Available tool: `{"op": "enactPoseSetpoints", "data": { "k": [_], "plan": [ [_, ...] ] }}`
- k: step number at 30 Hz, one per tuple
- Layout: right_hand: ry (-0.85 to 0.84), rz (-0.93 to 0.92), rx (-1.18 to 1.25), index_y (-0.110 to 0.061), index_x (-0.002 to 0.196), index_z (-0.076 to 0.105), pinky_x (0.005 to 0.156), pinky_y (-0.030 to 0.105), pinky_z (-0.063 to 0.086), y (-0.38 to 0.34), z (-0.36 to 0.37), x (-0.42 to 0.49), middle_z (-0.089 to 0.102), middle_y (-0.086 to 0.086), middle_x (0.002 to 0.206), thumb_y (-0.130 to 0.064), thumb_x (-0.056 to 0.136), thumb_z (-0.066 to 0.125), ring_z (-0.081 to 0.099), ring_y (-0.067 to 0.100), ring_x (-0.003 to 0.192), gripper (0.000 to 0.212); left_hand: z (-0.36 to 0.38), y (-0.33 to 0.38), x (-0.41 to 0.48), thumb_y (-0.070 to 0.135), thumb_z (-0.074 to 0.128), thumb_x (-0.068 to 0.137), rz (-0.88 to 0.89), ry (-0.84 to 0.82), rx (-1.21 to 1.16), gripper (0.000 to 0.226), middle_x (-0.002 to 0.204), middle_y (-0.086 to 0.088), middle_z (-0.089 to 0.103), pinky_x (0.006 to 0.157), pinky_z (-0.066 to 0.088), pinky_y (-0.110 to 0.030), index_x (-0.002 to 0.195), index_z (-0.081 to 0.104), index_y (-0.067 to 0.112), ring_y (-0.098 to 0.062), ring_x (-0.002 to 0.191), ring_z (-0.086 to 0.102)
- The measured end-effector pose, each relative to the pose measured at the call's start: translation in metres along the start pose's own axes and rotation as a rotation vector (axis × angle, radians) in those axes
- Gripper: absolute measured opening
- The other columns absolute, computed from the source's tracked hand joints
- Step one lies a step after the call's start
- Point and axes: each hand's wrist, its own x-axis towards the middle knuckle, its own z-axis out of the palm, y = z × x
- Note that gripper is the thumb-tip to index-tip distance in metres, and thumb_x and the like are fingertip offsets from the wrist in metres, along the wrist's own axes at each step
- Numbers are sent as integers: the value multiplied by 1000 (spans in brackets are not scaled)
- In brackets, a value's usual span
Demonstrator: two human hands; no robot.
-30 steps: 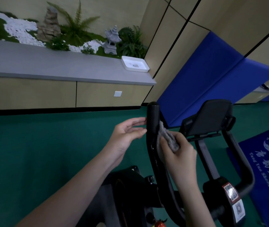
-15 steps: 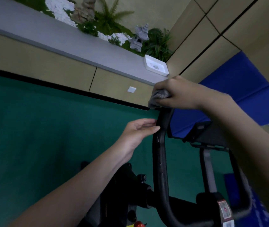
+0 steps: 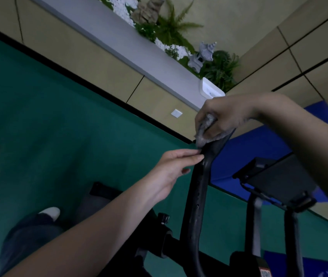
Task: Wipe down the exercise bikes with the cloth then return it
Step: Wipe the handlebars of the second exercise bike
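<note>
Atop the upright handlebar [image 3: 196, 196], right hand [image 3: 225, 114] clamps the cloth [image 3: 204, 130]; left hand [image 3: 171, 170] spread, fingertips touching.

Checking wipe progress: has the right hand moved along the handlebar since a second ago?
Yes. The right hand with the cloth went up the handlebar to its tip.

Bare forearms, dark trousers [image 3: 25, 234], white shoe [image 3: 50, 212]

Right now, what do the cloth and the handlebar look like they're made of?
Cloth: grey and fuzzy, probably microfibre or terry; its edge looks fluffy where it bunches under the right hand. Handlebar: black with a dull sheen and small glints, likely rubber or foam grip over a metal tube, though that can't be confirmed. The left hand touches it.
</note>
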Motion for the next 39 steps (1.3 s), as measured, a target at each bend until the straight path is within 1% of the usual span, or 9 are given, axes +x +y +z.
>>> {"op": "enactPoseSetpoints", "data": {
  "k": [6, 10, 15, 21, 24, 28, 32, 35, 39],
  "plan": [
    [193, -57, -144, -21, 93, 72, 55, 14, 38, -6, 22, -14, 69, -6, 82, -19, 81, 70, 57, 10, 69, 13, 2, 1, 0, 19, 69, 84, 43, -7, 24, 12, 97, -4, 72, 87, 44, -29, 95, 73, 15, -15, 91, 63],
    [408, -31, -124, -19, 101, 71, 69, 24, 42, 3, 28, -23, 70, -1, 89, -21, 82, 69, 55, 13, 80, 19, -2, 6, 1, 19, 60, 91, 55, -33, 101, 17, 103, -6, 72, 87, 44, -30, 102, 70, 10, -16, 94, 64],
    [890, 218, 224, -12, 96, 69, 62, 22, 30, 36, 40, -37, 60, 2, 81, -22, 87, 61, 51, 15, 80, 15, -3, 16, 2, 24, 55, 94, 64, -54, 290, 20, 101, 0, 73, 91, 46, -32, 102, 70, 15, -16, 100, 66],
    [1031, 254, 1411, -7, 93, 60, 60, 36, 58, 28, 70, -28, 67, 7, 73, -9, 94, 54, 67, 21, 67, 7, 6, 26, 6, 33, 60, 91, 127, -13, 448, 23, 103, 4, 71, 90, 49, -33, 110, 67, 22, -10, 98, 65],
    [1225, 237, 1541, -13, 84, 58, 59, 27, 51, 13, 84, -20, 65, -5, 64, -11, 95, 51, 62, 12, 63, 13, 10, 29, 6, 29, 62, 90, 144, 5, 451, 23, 99, 6, 71, 82, 50, -27, 110, 66, 19, -5, 92, 65],
    [1377, 371, 1597, -17, 89, 58, 85, 43, 51, -3, 102, -6, 67, 11, 95, -26, 94, 52, 64, 28, 93, 11, 7, 31, 5, 27, 60, 91, 140, 19, 472, 24, 110, -3, 70, 89, 50, -37, 111, 67, 16, -15, 102, 64],
    [1498, 414, 1591, -26, 83, 53, 78, 31, 50, -20, 116, -1, 62, -7, 80, -26, 96, 51, 61, 7, 78, 13, 5, 35, 4, 20, 57, 93, 158, 5, 523, 21, 109, -2, 70, 86, 49, -35, 111, 67, 17, -13, 97, 65],
    [1584, 440, 1462, -22, 93, 52, 61, 3, 40, -35, 130, -3, 59, -13, 79, -23, 97, 53, 56, -11, 67, 5, 5, 44, 3, 14, 56, 94, 407, 19, 792, 17, 101, 0, 68, 78, 46, -22, 104, 67, 21, -5, 86, 62],
    [1550, 448, 1302, -15, 102, 56, 61, -1, 36, -51, 153, -10, 64, -2, 90, -20, 96, 55, 54, 2, 74, 8, -3, 61, 1, 16, 56, 94, 1029, 52, 1542, 29, 115, -4, 58, 93, 39, -25, 121, 60, 10, -15, 104, 53]
  ]
}}
